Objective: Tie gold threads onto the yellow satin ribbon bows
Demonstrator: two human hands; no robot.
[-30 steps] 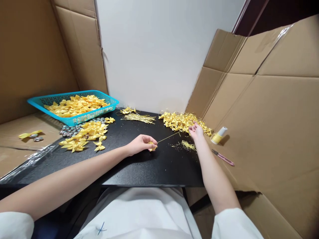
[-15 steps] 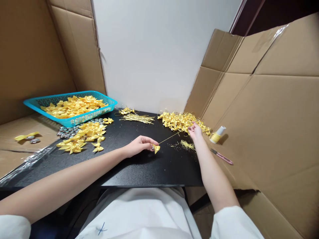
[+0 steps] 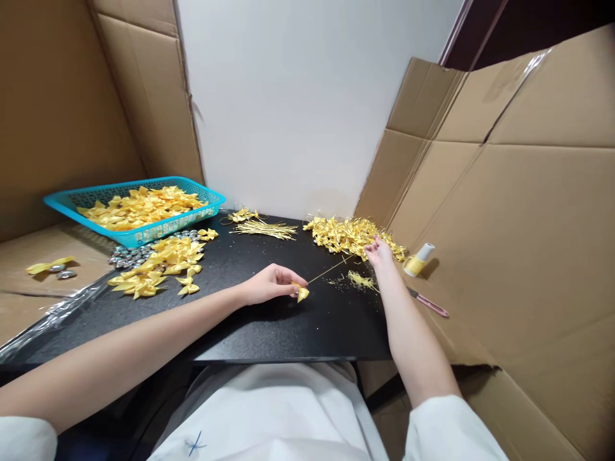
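Between the thumb and fingers of my left hand [image 3: 275, 284] is a yellow ribbon bow [image 3: 302, 294], held just above the black table [image 3: 288, 333]. A thin yellow cord [image 3: 331, 267] stretches from the bow up and right to my right hand [image 3: 378, 251], whose fingers are pinched on it. The cord looks taut. Close behind my right hand lies a heap of finished-looking yellow bows with cords [image 3: 339, 234]. Thread scraps [image 3: 360, 279] are scattered below the cord, left of my right wrist.
A blue basket [image 3: 134, 238] full of yellow bows stands at the left, with loose bows [image 3: 175, 253] and silver beads [image 3: 127, 257] before it. Cut cords [image 3: 269, 229] lie at the back. A thread spool [image 3: 419, 260] and pink cutter [image 3: 430, 305] are at right. Cardboard walls [image 3: 528, 211] flank the table.
My left fingers have shifted slightly over the bow, covering more of it, and the bow is turned a little. My right hand has hardly moved and the cord stays stretched.
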